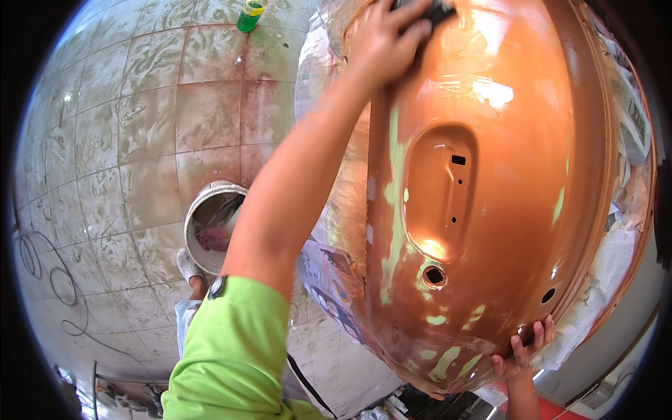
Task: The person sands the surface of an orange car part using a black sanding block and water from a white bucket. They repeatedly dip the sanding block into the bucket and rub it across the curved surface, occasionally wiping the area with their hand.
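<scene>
An orange car body panel (518,189) fills the right side, with a handle recess, several holes and pale green patches where the coating differs. At the panel's far end, my left hand (385,42) is closed around a black block (435,12), which lies against the surface. The block's far part is cut off by the picture's edge. My right hand (521,353) rests at the panel's near right edge, fingers apart on the surface and thumb to the left, holding nothing. The panel looks wet and shiny in places.
Left of my forearm, a white bucket (187,227) holds a pinkish cloth-like thing. A green bottle or can (248,18) stands on the wet, smeared tile floor (147,126). Newspaper (329,276) lies along the panel's left side. A thin cable (63,280) loops at far left.
</scene>
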`<action>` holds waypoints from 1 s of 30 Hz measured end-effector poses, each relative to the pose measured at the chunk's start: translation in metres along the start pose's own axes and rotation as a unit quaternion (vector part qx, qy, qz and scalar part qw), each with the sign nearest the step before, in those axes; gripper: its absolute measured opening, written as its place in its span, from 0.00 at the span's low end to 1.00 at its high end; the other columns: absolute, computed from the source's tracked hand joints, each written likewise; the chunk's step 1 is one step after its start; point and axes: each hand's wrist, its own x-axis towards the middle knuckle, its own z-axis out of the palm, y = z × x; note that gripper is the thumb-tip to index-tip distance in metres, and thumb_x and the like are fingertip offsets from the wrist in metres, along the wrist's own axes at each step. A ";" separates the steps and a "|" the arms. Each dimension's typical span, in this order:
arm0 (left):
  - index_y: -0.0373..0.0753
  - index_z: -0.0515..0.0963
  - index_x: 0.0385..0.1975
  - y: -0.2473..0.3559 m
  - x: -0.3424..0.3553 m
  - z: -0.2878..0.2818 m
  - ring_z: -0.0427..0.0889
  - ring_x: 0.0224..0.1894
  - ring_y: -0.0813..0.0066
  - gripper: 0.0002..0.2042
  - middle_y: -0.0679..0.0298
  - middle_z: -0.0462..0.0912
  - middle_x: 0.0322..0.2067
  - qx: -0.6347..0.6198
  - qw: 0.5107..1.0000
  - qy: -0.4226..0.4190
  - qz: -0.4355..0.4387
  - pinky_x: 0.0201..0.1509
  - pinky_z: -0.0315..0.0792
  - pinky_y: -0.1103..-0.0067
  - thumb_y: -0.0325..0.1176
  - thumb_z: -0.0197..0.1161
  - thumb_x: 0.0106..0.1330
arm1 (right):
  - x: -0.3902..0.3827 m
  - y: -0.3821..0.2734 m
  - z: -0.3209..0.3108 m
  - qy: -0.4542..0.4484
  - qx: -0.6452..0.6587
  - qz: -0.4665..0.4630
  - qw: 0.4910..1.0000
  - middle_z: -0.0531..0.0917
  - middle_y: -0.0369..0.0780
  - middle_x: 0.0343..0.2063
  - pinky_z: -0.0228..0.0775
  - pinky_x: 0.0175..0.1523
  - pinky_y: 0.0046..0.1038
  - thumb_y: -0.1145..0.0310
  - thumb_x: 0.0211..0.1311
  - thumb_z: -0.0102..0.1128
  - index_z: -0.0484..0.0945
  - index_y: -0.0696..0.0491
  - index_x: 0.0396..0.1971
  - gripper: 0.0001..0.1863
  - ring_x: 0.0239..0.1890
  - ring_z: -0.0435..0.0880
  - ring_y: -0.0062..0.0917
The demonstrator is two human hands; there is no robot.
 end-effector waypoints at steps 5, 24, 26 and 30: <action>0.51 0.81 0.67 0.052 -0.092 -0.001 0.76 0.67 0.38 0.26 0.42 0.72 0.71 0.008 0.999 -0.030 -0.032 0.69 0.72 0.56 0.35 0.71 0.67 | 0.047 0.000 0.000 0.008 -0.016 0.075 0.997 0.63 0.52 0.77 0.51 0.76 0.60 0.35 0.74 0.52 0.74 0.40 0.70 0.34 0.76 0.60 0.59; 0.38 0.71 0.74 0.124 -0.039 -0.111 0.82 0.60 0.69 0.37 0.53 0.82 0.61 -0.186 0.935 -0.014 -0.302 0.61 0.78 0.72 0.35 0.78 0.65 | 0.180 -0.107 0.010 0.276 0.170 0.076 0.943 0.81 0.48 0.62 0.72 0.64 0.48 0.61 0.73 0.65 0.81 0.52 0.55 0.17 0.62 0.79 0.46; 0.36 0.75 0.68 0.130 -0.115 -0.158 0.81 0.64 0.55 0.36 0.48 0.80 0.61 -0.014 0.961 -0.054 -0.271 0.69 0.73 0.64 0.35 0.81 0.60 | 0.245 -0.192 0.041 0.243 0.428 0.196 0.848 0.79 0.52 0.63 0.68 0.71 0.43 0.61 0.73 0.66 0.78 0.57 0.63 0.24 0.65 0.78 0.44; 0.38 0.72 0.73 0.156 -0.211 -0.231 0.73 0.70 0.43 0.38 0.45 0.70 0.71 0.188 0.905 -0.226 -0.307 0.73 0.69 0.60 0.29 0.77 0.58 | 0.304 -0.326 0.201 0.085 0.771 0.374 0.508 0.62 0.54 0.77 0.53 0.80 0.39 0.47 0.79 0.59 0.39 0.62 0.82 0.52 0.77 0.64 0.41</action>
